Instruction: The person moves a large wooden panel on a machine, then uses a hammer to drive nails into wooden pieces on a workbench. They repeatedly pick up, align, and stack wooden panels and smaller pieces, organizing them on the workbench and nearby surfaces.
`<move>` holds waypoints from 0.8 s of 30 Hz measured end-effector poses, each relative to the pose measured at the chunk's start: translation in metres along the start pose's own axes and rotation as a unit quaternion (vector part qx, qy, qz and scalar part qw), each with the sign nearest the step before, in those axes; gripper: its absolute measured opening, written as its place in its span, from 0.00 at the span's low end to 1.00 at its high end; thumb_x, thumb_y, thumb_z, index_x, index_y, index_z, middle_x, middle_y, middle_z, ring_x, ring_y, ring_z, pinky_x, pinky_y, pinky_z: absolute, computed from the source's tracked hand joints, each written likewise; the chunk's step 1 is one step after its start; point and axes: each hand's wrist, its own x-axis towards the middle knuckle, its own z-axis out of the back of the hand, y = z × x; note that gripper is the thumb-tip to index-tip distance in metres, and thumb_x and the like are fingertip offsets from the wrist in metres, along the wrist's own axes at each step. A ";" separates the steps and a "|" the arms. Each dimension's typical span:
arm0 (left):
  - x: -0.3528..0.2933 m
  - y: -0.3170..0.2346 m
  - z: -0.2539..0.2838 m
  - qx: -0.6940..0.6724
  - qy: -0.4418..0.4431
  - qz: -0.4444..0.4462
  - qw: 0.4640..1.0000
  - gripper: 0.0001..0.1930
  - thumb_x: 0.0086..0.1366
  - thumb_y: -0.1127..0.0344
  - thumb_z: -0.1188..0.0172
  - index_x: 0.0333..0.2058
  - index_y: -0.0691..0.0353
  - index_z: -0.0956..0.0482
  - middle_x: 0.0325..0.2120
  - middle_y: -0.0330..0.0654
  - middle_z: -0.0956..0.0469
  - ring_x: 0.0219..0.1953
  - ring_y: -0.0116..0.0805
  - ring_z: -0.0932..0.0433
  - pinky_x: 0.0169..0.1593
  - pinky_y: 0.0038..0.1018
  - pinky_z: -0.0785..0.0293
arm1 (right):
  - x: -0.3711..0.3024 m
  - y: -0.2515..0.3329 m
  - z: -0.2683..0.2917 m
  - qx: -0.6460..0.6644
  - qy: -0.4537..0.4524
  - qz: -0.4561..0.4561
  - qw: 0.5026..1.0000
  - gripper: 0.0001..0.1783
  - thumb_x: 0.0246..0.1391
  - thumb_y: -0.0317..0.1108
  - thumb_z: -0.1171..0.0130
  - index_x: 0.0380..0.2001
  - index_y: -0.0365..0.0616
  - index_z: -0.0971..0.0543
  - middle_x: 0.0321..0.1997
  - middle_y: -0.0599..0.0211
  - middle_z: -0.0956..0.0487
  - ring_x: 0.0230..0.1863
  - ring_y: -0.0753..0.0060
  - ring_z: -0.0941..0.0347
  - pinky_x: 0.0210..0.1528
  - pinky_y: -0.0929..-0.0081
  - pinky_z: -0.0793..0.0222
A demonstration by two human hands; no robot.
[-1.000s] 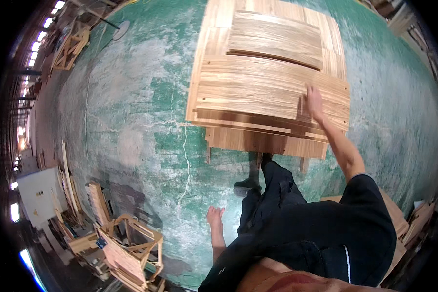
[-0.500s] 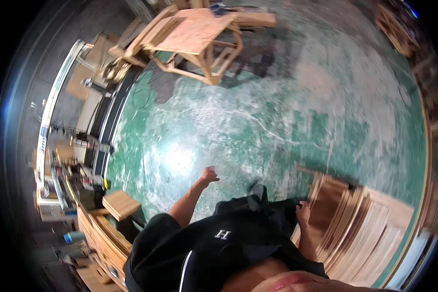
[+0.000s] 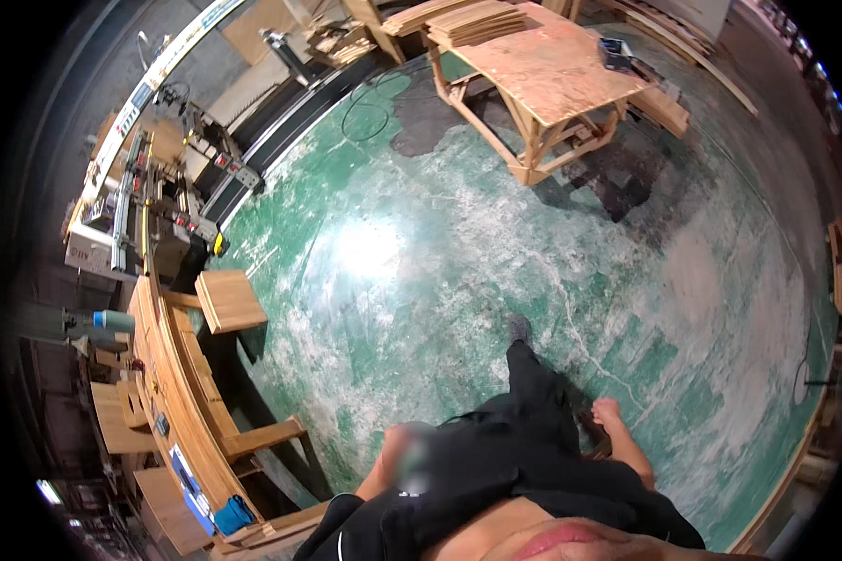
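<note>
Worn green-painted concrete floor (image 3: 496, 234), scuffed white and grey in patches, fills most of the frame beneath you. Your right hand (image 3: 608, 412) hangs at your side in the lower right of centre, empty, its fingers loosely curled inward and touching nothing. Your left hand (image 3: 404, 447) sits lower centre against your dark clothing; it is blurred, so you cannot tell how its fingers stand or whether it holds anything. Between the two hands your dark trouser leg stretches forward to a grey shoe (image 3: 519, 327) planted on the floor near the middle of the frame.

Nearest your left hand, along the lower left edge, runs a long curved pale-wood bench (image 3: 182, 393) with small items lying on it, among them a blue box-like object (image 3: 234, 514). Just above it stands a small square wooden stool (image 3: 229, 299). Farther up the left side sits a grey metal machine with a long rail (image 3: 136, 201). At the top of the frame, well apart from you, stands a square plywood-topped wooden work table (image 3: 552, 65) with a stack of thin wooden boards (image 3: 482, 21) on its far corner.
</note>
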 end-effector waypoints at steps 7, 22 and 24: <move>0.086 -0.059 -0.010 -0.262 -0.223 0.182 0.921 0.05 0.61 0.68 0.45 0.29 0.62 0.24 0.23 0.44 0.26 0.26 0.38 0.25 0.31 0.36 0.26 | 0.106 0.216 -0.092 -0.176 0.056 0.154 0.971 0.06 0.50 0.32 0.39 0.30 0.44 0.18 0.25 0.63 0.20 0.25 0.61 0.24 0.27 0.62 0.25; 0.296 -0.195 0.150 0.057 -0.127 0.099 0.985 0.08 0.58 0.61 0.41 0.29 0.57 0.20 0.23 0.45 0.23 0.30 0.45 0.21 0.35 0.41 0.25 | 0.188 0.740 -0.379 -0.287 0.065 0.419 0.859 0.08 0.51 0.34 0.40 0.31 0.41 0.18 0.26 0.67 0.19 0.28 0.73 0.24 0.33 0.72 0.28; 0.324 -0.181 0.191 0.031 -0.081 0.142 0.986 0.07 0.56 0.60 0.40 0.28 0.56 0.20 0.23 0.45 0.22 0.30 0.45 0.20 0.35 0.41 0.25 | 0.160 0.775 -0.402 -0.292 0.109 0.332 0.890 0.17 0.50 0.38 0.38 0.41 0.40 0.19 0.39 0.57 0.16 0.43 0.62 0.20 0.48 0.67 0.27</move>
